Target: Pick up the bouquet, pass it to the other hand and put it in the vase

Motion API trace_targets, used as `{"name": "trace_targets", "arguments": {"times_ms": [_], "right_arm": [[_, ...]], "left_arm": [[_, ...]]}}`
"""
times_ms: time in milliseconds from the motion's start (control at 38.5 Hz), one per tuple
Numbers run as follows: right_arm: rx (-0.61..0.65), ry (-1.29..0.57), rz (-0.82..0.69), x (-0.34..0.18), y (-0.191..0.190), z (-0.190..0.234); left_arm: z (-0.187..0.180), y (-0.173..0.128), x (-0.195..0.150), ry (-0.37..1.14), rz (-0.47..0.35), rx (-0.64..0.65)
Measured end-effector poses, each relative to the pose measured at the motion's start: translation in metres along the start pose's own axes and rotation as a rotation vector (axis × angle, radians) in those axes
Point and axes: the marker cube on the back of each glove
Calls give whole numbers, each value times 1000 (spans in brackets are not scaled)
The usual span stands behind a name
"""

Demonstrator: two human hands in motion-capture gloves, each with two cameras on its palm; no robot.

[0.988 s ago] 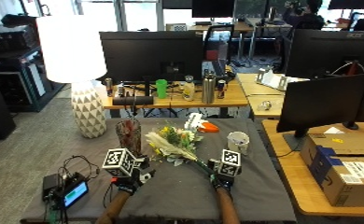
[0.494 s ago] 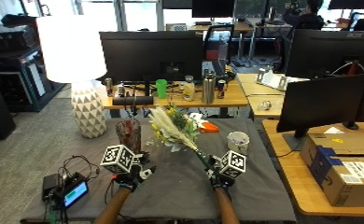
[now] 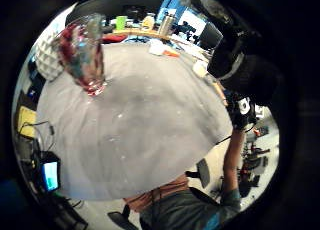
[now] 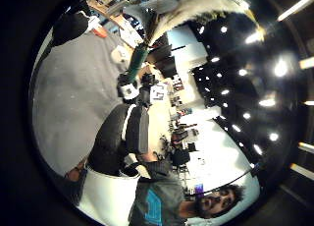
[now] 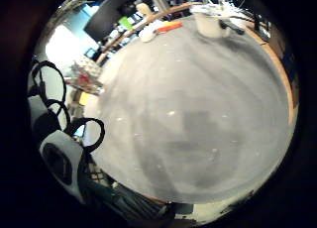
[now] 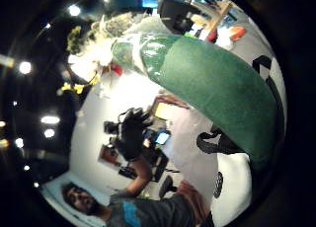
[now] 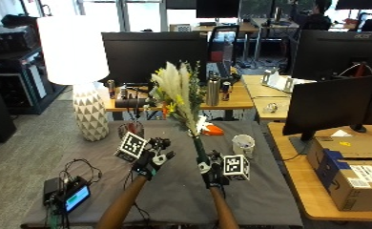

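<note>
I see my right hand [image 7: 211, 175] gripping the green-wrapped stem of the pampas-and-yellow-flower bouquet [image 7: 178, 95], held upright above mid worktop [image 7: 262, 200], grey-clothed. My left hand [image 7: 149, 161] hovers just beside it, fingers spread, holding nothing. The clear glass vase with red inside [image 7: 130, 129] stands near the worktop's far-left edge, behind my left hand. A white cup [image 7: 242, 143] sits to the right; bare cloth lies between my hands.

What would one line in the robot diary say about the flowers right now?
stage: before handover | bouquet: upright, off the table | right hand: grips bouquet stem | left hand: open, apart from bouquet | vase: on table, no bouquet
</note>
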Motion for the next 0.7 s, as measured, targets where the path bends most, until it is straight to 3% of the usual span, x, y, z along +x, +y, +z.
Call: {"name": "trace_targets", "arguments": {"times_ms": [156,260,416,572,702], "right_arm": [[-27,-203,-69,-33,3,13],[-60,-322,-97,-64,13,21],[-63,-465,-362,-96,13,45],[-121,-496,-236,-112,22,58],[-130,-489,-330,-122,21,70]], "left_arm": [[2,-26,29,134,72,36],[3,-34,57,207,65,59],[10,-49,84,379,118,46],[8,-52,96,437,150,69],[1,-53,103,497,190,138]]}}
